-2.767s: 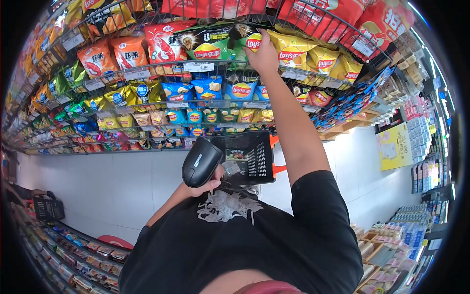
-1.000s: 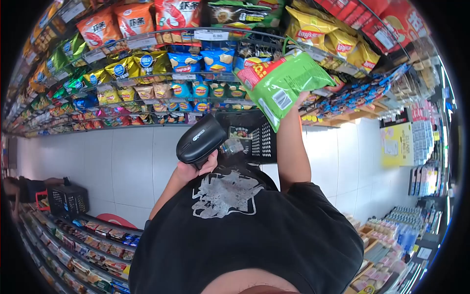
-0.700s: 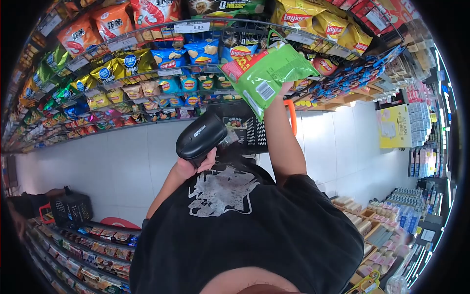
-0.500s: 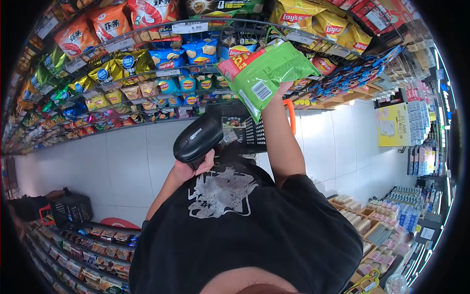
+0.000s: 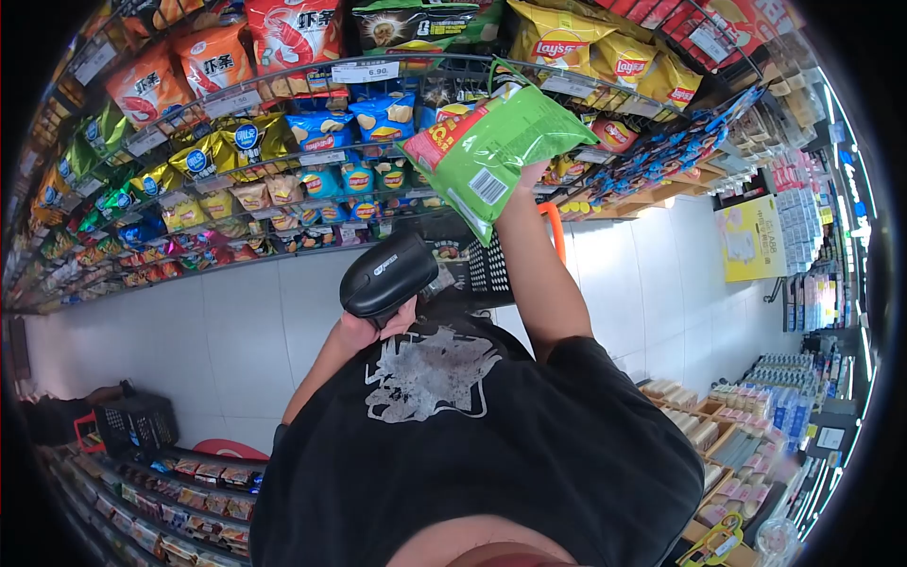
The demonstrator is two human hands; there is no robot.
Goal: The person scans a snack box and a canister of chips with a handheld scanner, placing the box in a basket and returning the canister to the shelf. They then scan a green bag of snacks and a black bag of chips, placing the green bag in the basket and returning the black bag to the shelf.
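A black handheld scanner (image 5: 389, 274) is gripped by my left hand (image 5: 370, 329), whose fingers wrap its handle in front of my chest. My right hand (image 5: 532, 176) holds a green snack bag (image 5: 496, 156) by its right side, with the barcode facing me. The bag hangs tilted in front of the snack shelves, up and to the right of the scanner. Most of the right hand's fingers are hidden behind the bag.
Shelves (image 5: 302, 156) of chip bags curve across the top. A black basket (image 5: 489, 269) with an orange handle (image 5: 554, 232) stands beyond my right forearm. Another basket (image 5: 137, 422) is beside a person's arm (image 5: 71, 406) at lower left. Stocked shelves line the right.
The green bag and my right hand have shifted slightly left in view. The scanner has moved slightly right and its top is turned a little.
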